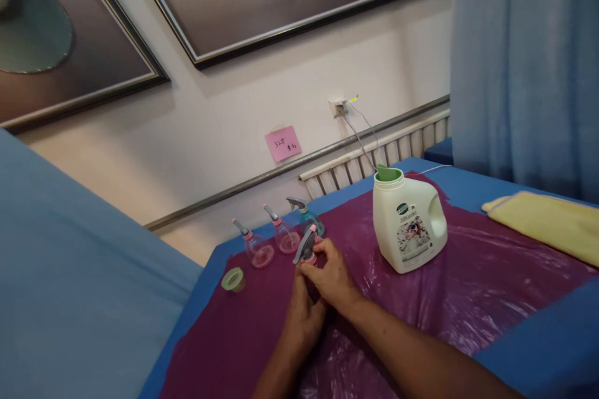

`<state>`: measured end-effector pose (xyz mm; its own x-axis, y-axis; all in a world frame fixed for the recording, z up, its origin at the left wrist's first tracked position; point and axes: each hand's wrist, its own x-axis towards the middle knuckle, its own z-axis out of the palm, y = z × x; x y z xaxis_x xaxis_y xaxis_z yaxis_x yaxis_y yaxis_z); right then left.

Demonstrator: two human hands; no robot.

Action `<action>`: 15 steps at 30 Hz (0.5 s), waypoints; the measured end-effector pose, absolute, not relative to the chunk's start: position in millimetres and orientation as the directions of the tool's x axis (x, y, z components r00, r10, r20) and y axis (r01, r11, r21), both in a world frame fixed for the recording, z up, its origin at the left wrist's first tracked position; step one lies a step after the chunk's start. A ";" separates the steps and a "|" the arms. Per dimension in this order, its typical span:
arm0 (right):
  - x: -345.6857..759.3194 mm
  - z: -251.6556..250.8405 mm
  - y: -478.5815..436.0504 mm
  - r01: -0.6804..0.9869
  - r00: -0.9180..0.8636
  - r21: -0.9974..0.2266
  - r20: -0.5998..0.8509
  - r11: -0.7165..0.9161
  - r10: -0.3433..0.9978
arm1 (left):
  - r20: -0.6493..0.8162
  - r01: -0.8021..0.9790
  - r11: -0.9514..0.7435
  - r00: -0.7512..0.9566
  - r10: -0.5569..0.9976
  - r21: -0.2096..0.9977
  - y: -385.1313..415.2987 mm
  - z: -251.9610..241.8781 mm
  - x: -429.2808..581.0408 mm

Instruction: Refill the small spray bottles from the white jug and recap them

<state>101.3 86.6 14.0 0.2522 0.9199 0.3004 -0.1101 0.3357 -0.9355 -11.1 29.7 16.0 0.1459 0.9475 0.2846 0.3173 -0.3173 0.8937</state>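
Both hands work together over the purple plastic sheet (262,324); the right hand (333,275) pinches the grey-and-pink head of the held spray bottle (306,248) between thumb and fingers; the left hand (303,315) curls round lower down, seemingly on the body, though the hands hide most of it and its exact grip cannot be told; the bottle is above the near middle of the sheet, head tilted, just in front of the teal spray bottle (311,221). Main hazard, as I judge it: a twist with the collar askew could cross the thread and leave a leak; a squeeze on the body, or a thumb on the trigger, could send out a spurt if anything is inside; contents not visible. Second hazard: two clear spray bottles (259,250) (286,235) stand close together near the far edge of the surface (185,318); a forward knuckle could topple one. The cream jug (407,224), green spout (387,173) uncovered, stands to the right, apart from the forearm; an outward elbow, or the wrinkled sheet being dragged, might tip it; the small green cup (233,280) looks light enough to be knocked off.
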 end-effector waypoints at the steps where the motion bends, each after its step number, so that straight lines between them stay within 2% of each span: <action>1: 101.9 15.1 85.8 -0.102 0.251 -0.939 0.296 0.329 0.922 | 0.282 0.319 -0.315 0.148 0.948 0.894 29.4 17.4 -10.7; 5: 103.4 17.2 81.8 -0.088 0.257 -0.940 0.298 0.330 0.919 | 0.268 0.313 -0.300 0.141 0.953 0.901 28.4 19.4 -8.9; 15: 111.9 14.5 69.3 0.016 0.275 -0.863 0.489 0.504 0.828 | 0.273 0.335 -0.261 0.011 0.962 0.906 30.6 23.4 -0.1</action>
<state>111.9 69.3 14.5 0.2748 0.8281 0.4887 0.0158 0.5043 -0.8634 -0.1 30.6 23.4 0.0106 0.9620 0.2728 0.3346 -0.2605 0.9056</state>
